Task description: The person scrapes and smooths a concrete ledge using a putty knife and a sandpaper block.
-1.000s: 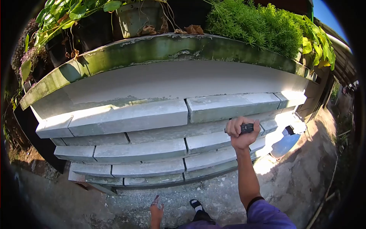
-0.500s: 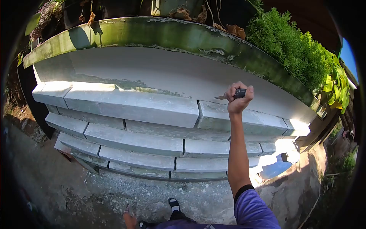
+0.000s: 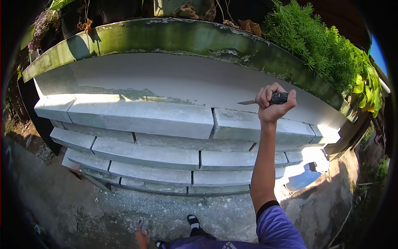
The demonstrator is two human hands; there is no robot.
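Note:
My right hand [image 3: 274, 102] is wrapped round the black handle of a pointed scraper [image 3: 246, 102], whose metal blade points left. It is in front of the pale wall [image 3: 166, 74], above the top row of grey blocks [image 3: 248, 124]; whether the blade touches the wall I cannot tell. Rough grey-green patches mark the wall's lower left part. My left hand [image 3: 141, 235] hangs low near the bottom edge, over the concrete ground, small and blurred, and what its fingers hold, if anything, cannot be made out.
A mossy green ledge [image 3: 166, 37] curves above the wall, with leafy plants [image 3: 311, 45] at the right. Stepped block rows [image 3: 145, 153] run below. A bluish container [image 3: 303, 181] stands at the lower right. My sandalled foot [image 3: 193, 220] is on the concrete ground [image 3: 124, 207].
My right hand has moved right with the scraper, and more of the blade shows. The view has shifted slightly. My left hand remains low.

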